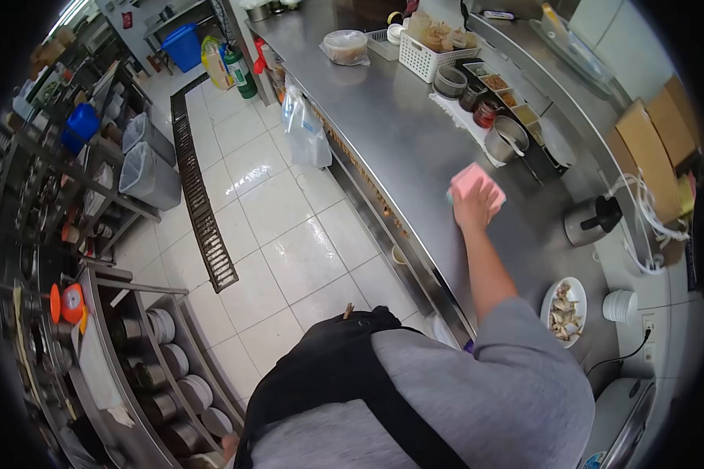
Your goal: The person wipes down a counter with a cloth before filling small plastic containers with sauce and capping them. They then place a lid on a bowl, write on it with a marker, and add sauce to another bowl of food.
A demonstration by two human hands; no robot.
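Note:
My right hand [475, 208] is stretched over the steel counter [399, 148] and grips a folded pink cloth [477, 181], pressing it flat on the metal. Just beyond the cloth stand a metal pot [507, 139] with a spoon in it and a jar with red contents [485, 115]. At the bottom edge, beside my apron, only a small part of my left hand [229, 447] shows. Its fingers are hidden, and whatever it may hold cannot be made out.
An electric kettle [592, 221], a white dish of food pieces [565, 313] and stacked white saucers [619, 306] stand right. A white basket [430, 59] and wrapped bowl [345, 48] sit farther along. A plate shelf [172, 344] and floor grate [199, 187] lie left.

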